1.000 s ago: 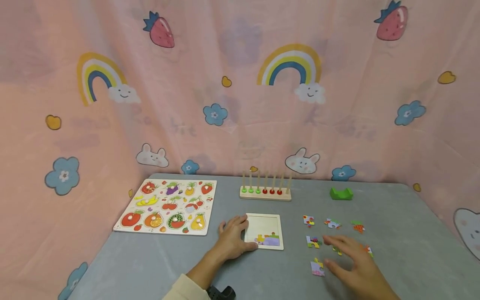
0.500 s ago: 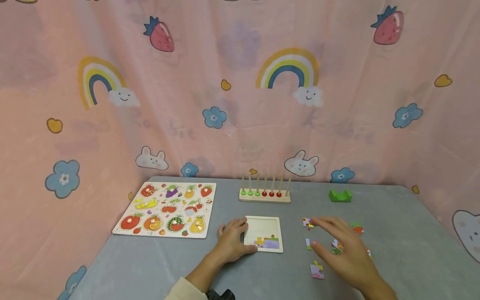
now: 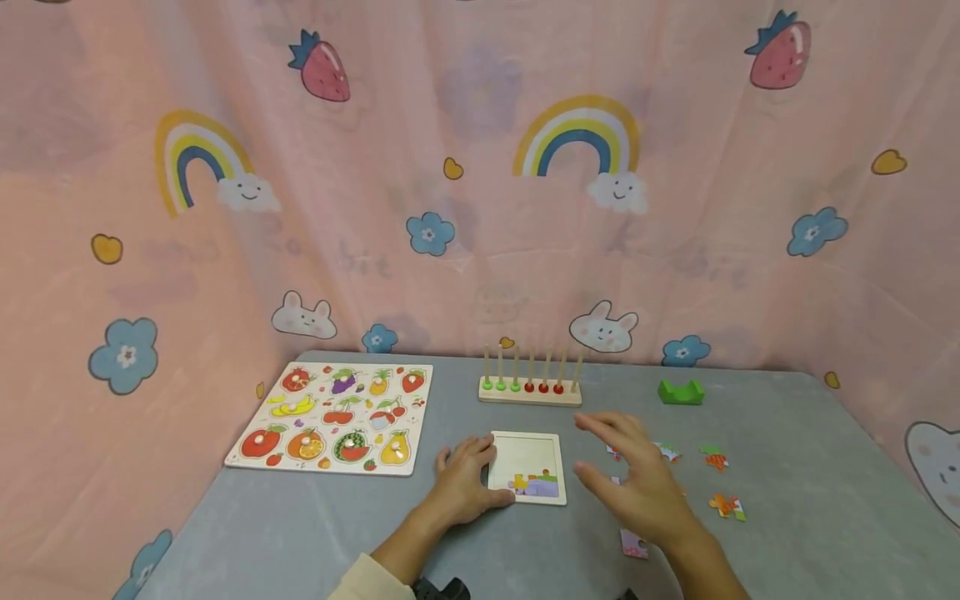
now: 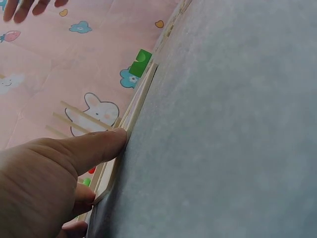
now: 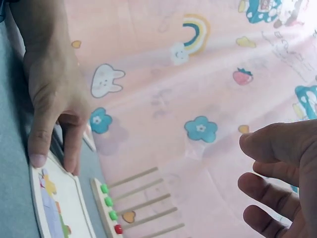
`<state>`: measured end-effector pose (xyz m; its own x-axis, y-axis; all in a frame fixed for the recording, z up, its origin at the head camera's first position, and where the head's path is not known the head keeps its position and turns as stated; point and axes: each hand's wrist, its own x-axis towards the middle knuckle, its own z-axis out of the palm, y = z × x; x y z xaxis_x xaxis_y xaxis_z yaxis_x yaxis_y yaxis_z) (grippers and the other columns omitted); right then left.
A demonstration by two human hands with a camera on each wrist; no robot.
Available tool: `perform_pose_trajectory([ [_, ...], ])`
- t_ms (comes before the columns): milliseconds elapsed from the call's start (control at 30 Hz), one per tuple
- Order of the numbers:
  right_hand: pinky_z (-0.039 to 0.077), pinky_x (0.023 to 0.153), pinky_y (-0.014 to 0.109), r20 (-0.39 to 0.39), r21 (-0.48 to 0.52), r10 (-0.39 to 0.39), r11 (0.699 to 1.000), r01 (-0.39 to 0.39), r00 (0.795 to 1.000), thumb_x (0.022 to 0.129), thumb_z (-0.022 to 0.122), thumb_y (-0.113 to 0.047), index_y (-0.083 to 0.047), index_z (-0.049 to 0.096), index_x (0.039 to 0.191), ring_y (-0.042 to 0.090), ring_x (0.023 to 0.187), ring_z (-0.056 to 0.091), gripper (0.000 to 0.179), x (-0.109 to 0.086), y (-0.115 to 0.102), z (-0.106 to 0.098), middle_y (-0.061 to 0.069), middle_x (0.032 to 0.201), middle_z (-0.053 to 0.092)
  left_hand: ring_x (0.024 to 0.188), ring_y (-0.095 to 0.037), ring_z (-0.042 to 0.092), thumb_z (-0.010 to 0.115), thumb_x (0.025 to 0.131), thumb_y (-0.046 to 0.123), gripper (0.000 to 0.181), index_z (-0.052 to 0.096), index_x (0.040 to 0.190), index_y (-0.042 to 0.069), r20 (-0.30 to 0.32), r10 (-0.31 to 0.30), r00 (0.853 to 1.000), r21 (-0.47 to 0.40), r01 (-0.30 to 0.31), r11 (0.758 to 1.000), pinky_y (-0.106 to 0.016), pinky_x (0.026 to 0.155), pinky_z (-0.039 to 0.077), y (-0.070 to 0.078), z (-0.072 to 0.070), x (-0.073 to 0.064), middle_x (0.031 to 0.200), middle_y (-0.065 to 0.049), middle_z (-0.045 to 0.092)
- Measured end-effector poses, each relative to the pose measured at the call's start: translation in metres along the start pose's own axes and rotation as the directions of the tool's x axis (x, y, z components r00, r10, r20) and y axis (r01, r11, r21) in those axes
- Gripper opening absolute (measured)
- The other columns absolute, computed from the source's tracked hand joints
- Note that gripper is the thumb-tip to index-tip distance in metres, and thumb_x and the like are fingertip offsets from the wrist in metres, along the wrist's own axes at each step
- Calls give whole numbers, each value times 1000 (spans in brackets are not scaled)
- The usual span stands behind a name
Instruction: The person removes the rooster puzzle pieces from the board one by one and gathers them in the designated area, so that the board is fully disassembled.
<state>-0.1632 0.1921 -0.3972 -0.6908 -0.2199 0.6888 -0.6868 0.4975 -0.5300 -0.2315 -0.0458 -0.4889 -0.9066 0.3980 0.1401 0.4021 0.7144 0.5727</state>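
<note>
My left hand (image 3: 467, 477) holds the left edge of a pale wooden puzzle tray (image 3: 525, 446), thumb at its lower left corner and fingers along the side. A few joined jigsaw pieces (image 3: 542, 483), purple and yellow, lie along the tray's lower right. In the left wrist view, the thumb (image 4: 101, 145) presses on the tray's rim (image 4: 141, 96). My right hand (image 3: 633, 479) hovers right of the tray, thumb and fingers spread apart with nothing between them. Beneath and beside it lie loose jigsaw pieces, including a purple piece (image 3: 633, 544) and an orange piece (image 3: 727, 506), others partly hidden.
A fruit peg puzzle board (image 3: 337, 421) lies at the left of the grey table (image 3: 810, 475). Behind the tray stands a wooden bead rack (image 3: 530, 392) with upright pegs and green and red beads. A green block (image 3: 681, 392) sits at the back right.
My right hand has moved left from over the loose pieces toward the tray, fingers still spread, uncovering the orange piece. My left hand has stayed on the tray.
</note>
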Motion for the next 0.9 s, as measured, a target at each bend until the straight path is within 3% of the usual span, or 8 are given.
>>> perform_pose_trajectory([
  [200,39,83,42,37,-7,84,996,-84,996,75,79,1,-2,63,125,17,108,45,52,0,9,17,2,120,59,133,-33,36,83,72,36,73,59,131,0,-5,5,1000,5,-5,1000,-63,103,12,-1,1,-1,143,-10,47],
  [400,40,82,50,67,-4,113,994,-113,991,77,78,-2,-3,64,125,18,109,43,51,-3,19,34,0,120,59,133,-34,36,83,73,35,71,59,131,3,-11,9,1000,-7,-9,1000,-64,102,12,-1,3,0,143,-10,47],
  [533,40,84,49,83,21,123,992,-125,989,78,77,-4,-3,64,125,18,109,43,49,-6,26,44,0,119,59,133,-34,36,83,73,36,70,60,131,3,-10,12,1000,1,-12,1000,-65,102,13,-1,2,0,143,-10,48],
  [733,41,81,47,80,-3,76,997,-76,994,77,76,-3,2,65,121,21,104,47,46,-9,39,60,2,116,62,133,-34,36,83,73,36,71,59,131,3,-3,7,1000,-1,-7,1000,-65,102,12,-1,1,1,143,-10,47],
  [900,42,81,44,100,-26,100,995,-97,990,77,77,-5,3,66,120,18,101,47,44,-15,46,69,1,113,62,134,-34,35,83,73,36,72,59,131,2,0,2,1000,1,-2,1000,-65,102,12,-2,1,1,143,-10,47],
])
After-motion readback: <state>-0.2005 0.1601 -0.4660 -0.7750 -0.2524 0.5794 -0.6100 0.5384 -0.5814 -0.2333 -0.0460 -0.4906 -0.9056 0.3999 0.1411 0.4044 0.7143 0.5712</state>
